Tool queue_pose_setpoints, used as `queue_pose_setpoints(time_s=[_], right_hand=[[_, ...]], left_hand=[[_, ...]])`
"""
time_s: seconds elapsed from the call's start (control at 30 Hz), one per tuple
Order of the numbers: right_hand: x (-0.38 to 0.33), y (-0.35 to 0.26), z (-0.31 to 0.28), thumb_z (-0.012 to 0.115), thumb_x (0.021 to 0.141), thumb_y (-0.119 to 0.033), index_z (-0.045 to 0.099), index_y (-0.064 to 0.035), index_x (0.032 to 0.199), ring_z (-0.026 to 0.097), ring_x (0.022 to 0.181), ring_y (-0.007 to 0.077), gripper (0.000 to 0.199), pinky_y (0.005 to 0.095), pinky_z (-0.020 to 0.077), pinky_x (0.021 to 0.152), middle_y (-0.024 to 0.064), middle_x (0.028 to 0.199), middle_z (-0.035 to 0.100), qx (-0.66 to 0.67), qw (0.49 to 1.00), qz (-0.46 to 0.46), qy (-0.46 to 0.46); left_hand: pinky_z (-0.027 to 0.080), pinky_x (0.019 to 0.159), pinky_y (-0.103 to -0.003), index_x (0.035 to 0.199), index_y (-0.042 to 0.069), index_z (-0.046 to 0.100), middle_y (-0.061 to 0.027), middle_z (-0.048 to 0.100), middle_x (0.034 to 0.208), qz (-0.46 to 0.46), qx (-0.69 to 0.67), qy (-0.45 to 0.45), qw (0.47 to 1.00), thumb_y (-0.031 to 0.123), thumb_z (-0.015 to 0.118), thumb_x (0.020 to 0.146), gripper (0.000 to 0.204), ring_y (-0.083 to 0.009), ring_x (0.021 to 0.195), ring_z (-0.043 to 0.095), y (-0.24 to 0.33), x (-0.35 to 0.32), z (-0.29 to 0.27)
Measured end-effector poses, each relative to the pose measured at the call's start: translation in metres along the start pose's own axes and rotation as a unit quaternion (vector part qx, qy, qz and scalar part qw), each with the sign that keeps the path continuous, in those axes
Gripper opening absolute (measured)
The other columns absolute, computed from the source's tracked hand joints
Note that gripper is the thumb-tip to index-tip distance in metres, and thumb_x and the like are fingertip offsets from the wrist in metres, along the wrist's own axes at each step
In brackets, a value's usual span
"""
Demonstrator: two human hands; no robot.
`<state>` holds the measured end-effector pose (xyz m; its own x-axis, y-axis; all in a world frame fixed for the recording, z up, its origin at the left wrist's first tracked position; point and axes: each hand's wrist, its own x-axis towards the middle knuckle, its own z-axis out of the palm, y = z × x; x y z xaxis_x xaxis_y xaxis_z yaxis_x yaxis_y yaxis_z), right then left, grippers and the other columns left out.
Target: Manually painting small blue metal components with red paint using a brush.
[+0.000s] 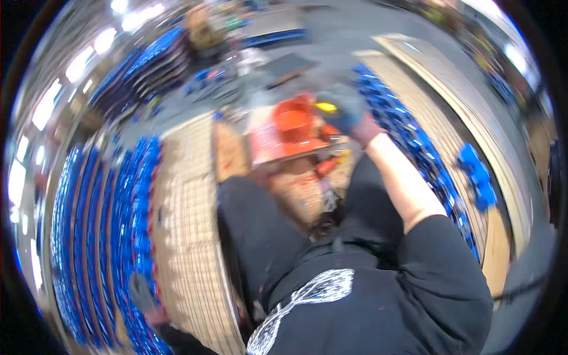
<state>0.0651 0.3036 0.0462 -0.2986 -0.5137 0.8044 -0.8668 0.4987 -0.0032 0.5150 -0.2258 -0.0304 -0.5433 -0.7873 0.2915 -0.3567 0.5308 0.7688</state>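
Observation:
The picture is motion-blurred. My right hand [345,107], in a grey-blue glove, reaches forward at the top centre, its fingers closed around a small yellow object [326,107]. It sits just beside an orange rounded object [294,120] that rests on a reddish flat piece [266,145]. My left hand [142,292], in a grey glove, is low at the left, lying on rows of blue parts [89,236]. Its fingers are too blurred to read. My dark trousers and black sweatshirt fill the lower middle.
Pale wooden slatted panels [183,236] run beside the blue rows on the left. On the right are another long wooden panel [449,100] and more blue parts [414,148]. Loose blue pieces [476,174] lie at the right. Grey floor and cluttered items show at the top.

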Motion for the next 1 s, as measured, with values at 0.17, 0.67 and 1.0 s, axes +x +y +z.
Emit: queue_pose_setpoints(time_s=[0.17, 0.67, 1.0], right_hand=[[-0.061, 0.018, -0.095, 0.067, 0.077, -0.016, 0.067, -0.0171, 0.095, 0.064, 0.076, 0.0307, 0.018, 0.0418, 0.0505, 0.065, 0.0091, 0.084, 0.066, -0.161, 0.976, 0.143, 0.005], [-0.284, 0.082, -0.238, 0.051, 0.085, -0.013, 0.064, -0.0217, 0.11, 0.063, 0.077, 0.0298, 0.029, 0.0437, 0.0506, 0.063, 0.008, 0.084, 0.061, -0.471, 0.739, 0.46, -0.142], [-0.279, 0.11, -0.239, 0.054, 0.089, -0.023, 0.062, -0.025, 0.109, 0.067, 0.085, 0.0313, 0.021, 0.0438, 0.0516, 0.068, 0.0096, 0.101, 0.066, -0.396, 0.737, 0.506, -0.207]], left_hand=[[0.049, 0.076, -0.027, 0.129, -0.001, 0.054, -0.0086, 0.06, 0.117, 0.028, -0.073, -0.159, 0.984, 0.024, 0.063, 0.092, 0.045, -0.0153, 0.095, 0.059, 0.101, 0.058, 0.133], [0.054, 0.082, -0.031, 0.126, -0.003, 0.053, -0.0146, 0.062, 0.109, 0.17, -0.348, -0.458, 0.8, 0.012, 0.06, 0.089, 0.04, -0.0232, 0.1, 0.062, 0.369, 0.045, 0.379], [0.057, 0.08, -0.033, 0.124, 0.0, 0.056, -0.0109, 0.063, 0.108, 0.162, -0.418, -0.565, 0.693, 0.005, 0.06, 0.09, 0.035, -0.0206, 0.1, 0.063, 0.414, -0.013, 0.471]])
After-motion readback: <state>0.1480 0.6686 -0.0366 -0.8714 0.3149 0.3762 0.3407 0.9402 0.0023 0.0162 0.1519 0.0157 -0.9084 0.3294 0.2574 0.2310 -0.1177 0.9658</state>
